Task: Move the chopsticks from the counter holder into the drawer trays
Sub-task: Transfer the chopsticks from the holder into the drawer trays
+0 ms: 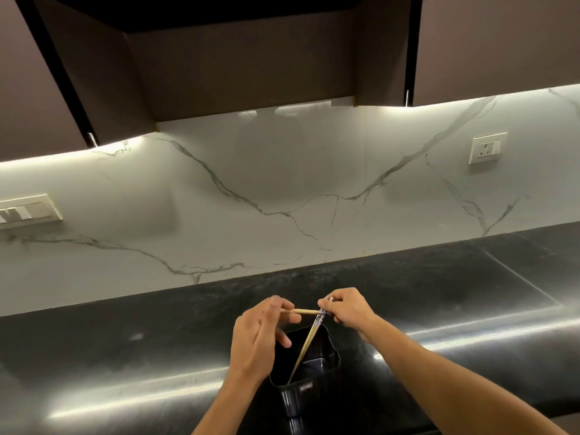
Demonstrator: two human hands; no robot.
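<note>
A black plastic holder (306,389) stands on the dark counter near the front edge. One pale chopstick (306,345) leans inside it, its patterned top end pinched by my right hand (346,309) above the holder's far right corner. A second chopstick (303,311) lies level above the holder, spanning between both hands. My left hand (260,339) pinches its left end between thumb and forefinger, with the other fingers hanging over the holder's left rim. The drawer trays are out of view.
The black stone counter (439,296) runs left to right, with a seam line at the right. Behind it rises a white marble backsplash with a socket (487,148) at right and a switch plate (28,211) at left. Dark wall cabinets hang overhead.
</note>
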